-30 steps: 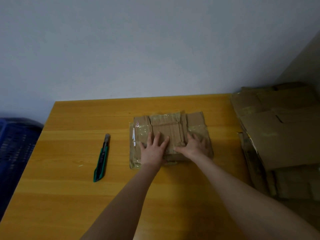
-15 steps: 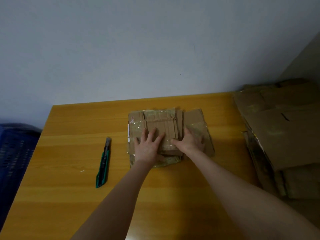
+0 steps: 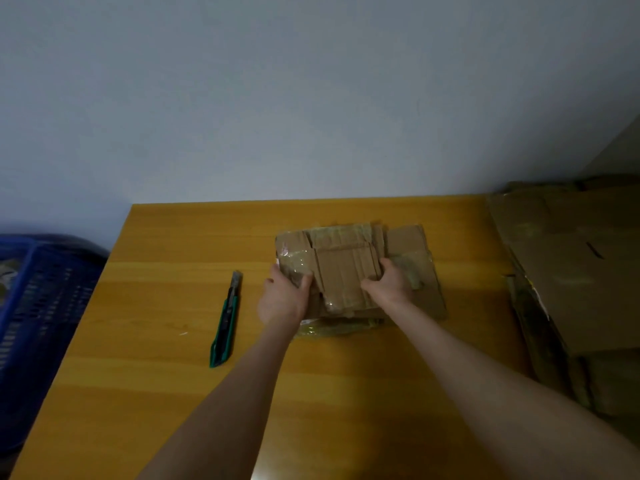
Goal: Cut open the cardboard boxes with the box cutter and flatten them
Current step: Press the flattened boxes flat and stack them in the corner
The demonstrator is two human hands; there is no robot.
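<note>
Left hand point(image 3: 282, 301), right hand point(image 3: 388, 284): flat pressing replaced by curled grips on flattened box point(image 3: 346, 268); cutter point(image 3: 225, 320) idle left of them. Flattening likely done.

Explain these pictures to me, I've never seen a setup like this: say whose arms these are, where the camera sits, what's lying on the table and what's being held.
There is no machine here. These are a person's two bare arms, seen by a wide-angle camera worn on their head that looks forward and down. All the pictures come from that one view. The left hand and the right hand both grip a flattened cardboard box, patched with shiny tape, in the middle of a yellow wooden table. A green box cutter lies on the table to the left of the box, and neither hand touches it. At the right is a pile of flattened cardboard. Beside the table on the left is a blue plastic crate. The job is to cut boxes open and flatten them.
</note>
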